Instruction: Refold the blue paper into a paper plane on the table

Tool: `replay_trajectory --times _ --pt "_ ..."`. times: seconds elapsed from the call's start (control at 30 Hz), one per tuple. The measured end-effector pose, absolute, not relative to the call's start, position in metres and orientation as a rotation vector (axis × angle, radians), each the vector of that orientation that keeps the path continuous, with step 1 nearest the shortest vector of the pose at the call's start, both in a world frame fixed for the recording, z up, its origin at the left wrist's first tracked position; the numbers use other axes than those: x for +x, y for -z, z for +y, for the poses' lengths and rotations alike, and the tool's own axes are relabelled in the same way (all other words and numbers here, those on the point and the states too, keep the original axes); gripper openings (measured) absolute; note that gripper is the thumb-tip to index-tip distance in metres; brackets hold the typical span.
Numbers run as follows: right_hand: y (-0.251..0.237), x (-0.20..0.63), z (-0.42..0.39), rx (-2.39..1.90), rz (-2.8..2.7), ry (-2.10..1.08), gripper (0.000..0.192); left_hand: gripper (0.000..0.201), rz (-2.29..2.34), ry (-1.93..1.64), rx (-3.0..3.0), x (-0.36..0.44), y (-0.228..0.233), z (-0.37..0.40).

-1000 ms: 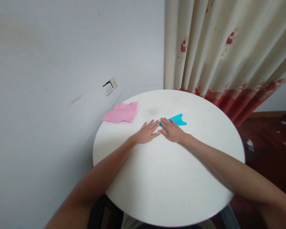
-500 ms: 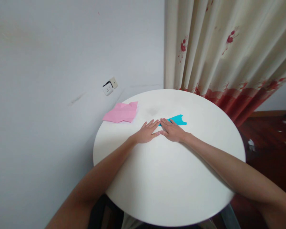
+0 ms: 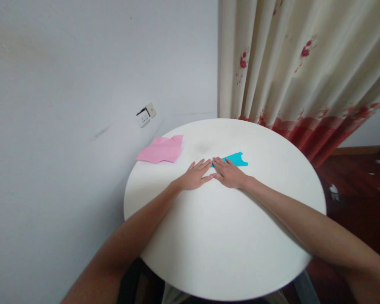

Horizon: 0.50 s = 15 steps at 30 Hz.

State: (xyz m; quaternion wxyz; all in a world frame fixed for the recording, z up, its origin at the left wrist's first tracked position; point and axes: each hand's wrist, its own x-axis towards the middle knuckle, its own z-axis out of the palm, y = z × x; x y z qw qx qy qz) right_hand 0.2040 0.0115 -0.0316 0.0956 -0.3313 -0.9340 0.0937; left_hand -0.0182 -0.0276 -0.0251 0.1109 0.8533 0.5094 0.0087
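Note:
A piece of folded blue paper [image 3: 237, 159] lies on the round white table [image 3: 221, 236], its right end notched. My right hand [image 3: 228, 174] rests flat over the paper's left part, fingers stretched out and hiding some of it. Beside it, my left hand [image 3: 194, 176] lies flat with fingers spread, its fingertips at the left tip of the paper. The tips of both hands meet or nearly meet. Left of my hands, near the table's far left edge, is a sheet of creased pink paper [image 3: 161, 149]; neither hand touches it.
A pale wall with a socket [image 3: 143, 118] stands close along the table's left side. Behind the table at the right hangs a cream and red curtain [image 3: 281, 71]. Dark flooring [image 3: 351, 181] shows at the right.

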Motion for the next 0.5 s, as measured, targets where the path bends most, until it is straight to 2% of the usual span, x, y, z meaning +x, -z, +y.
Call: replay_trajectory --times 0.5 --pt "0.0396 0.2079 0.0166 -1.286 -2.636 -0.202 0.079 0.069 1.503 -0.003 2.483 -0.0165 0.0188 -0.0309"
